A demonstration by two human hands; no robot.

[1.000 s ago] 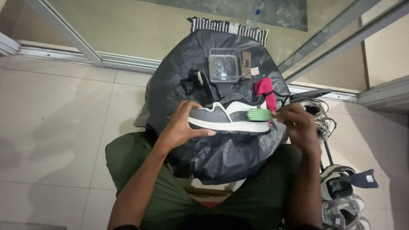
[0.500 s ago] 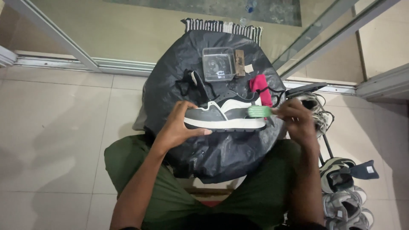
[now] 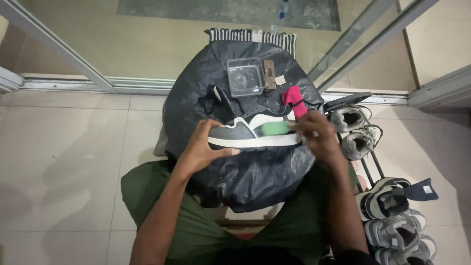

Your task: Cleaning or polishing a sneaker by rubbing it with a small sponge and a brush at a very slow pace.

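Gripping sneaker [image 3: 250, 135] — left hand [image 3: 203, 147]; right hand [image 3: 314, 132] apparently clasps brush [image 3: 275, 128].

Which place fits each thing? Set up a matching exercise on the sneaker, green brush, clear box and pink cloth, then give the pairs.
Things:
1. sneaker
2. green brush
3. clear box
4. pink cloth

Places:
A. at the far edge of the black plastic sheet, touched by neither hand
B. gripped at one end by the left hand
C. held by the right hand against the shoe's side
D. lying just beyond the right hand

Pairs: 1-B, 2-C, 3-A, 4-D
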